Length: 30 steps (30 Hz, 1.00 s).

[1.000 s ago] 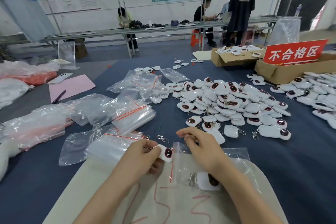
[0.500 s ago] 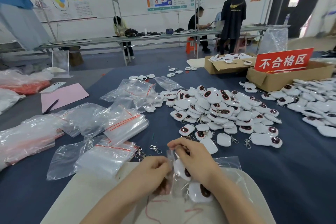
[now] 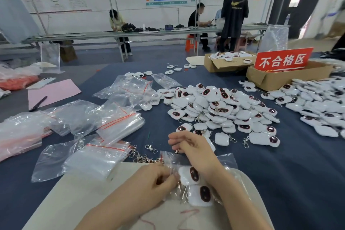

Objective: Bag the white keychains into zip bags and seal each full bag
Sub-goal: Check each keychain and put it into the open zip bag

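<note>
Blue-clothed table (image 3: 302, 173) under white keychains (image 3: 214, 106)

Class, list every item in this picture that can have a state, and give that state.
zip bag, looks unsealed, two keychains inside
left hand, pinching the zip bag
right hand, loosely curled, nothing seen held
keychain pile, loose, not bagged
spare bags, empty, stacked
cardboard box, flaps open
</note>
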### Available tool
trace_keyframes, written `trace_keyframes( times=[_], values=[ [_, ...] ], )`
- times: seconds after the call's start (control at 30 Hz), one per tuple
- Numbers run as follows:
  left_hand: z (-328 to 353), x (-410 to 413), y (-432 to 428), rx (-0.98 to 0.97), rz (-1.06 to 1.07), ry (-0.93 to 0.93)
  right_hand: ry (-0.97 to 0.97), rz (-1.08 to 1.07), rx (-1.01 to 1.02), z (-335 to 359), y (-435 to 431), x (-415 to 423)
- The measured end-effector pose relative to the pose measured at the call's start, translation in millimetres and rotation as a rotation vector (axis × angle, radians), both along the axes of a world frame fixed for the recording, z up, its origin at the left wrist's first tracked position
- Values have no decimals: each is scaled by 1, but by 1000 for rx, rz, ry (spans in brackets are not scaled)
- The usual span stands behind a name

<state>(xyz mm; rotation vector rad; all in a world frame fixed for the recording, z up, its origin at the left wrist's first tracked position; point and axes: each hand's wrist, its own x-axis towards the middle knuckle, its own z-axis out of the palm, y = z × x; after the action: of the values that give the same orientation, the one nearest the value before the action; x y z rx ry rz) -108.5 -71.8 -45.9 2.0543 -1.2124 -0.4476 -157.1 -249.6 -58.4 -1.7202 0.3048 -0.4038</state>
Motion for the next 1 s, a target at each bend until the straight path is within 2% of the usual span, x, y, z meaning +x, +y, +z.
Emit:
trace_keyframes(
  times=[0.13, 0.2, 0.27, 0.37, 0.47, 0.53, 0.67, 0.87, 0.93, 1.0],
  values=[
    [8, 5, 8, -9, 33, 51, -28, -35, 104, 5, -5, -1],
    [13, 12, 13, -38, 143, 19, -68, -64, 157, 10, -7, -3],
    [15, 21, 15, -147, 308, 109, -114, -120, 124, 16, -8, -5],
    [19, 36, 4, -374, 476, 271, -96, -353, -156, 21, -9, -7],
    [20, 44, -18, -584, 577, 419, 80, -564, -526, 14, -13, -10],
    [14, 43, -32, -696, 625, 528, 231, -564, -596, 10, -15, -12],
    [-10, 38, -42, -863, 667, 669, 421, -417, -781, 7, -15, -13],
    [-16, 42, -39, -887, 678, 687, 500, -409, -977, 9, -14, -19],
    [-14, 40, -39, -882, 661, 673, 394, -394, -813, 15, -14, -20],
    [-13, 34, -39, -855, 616, 640, 140, -372, -458, 19, -12, -18]
  ],
)
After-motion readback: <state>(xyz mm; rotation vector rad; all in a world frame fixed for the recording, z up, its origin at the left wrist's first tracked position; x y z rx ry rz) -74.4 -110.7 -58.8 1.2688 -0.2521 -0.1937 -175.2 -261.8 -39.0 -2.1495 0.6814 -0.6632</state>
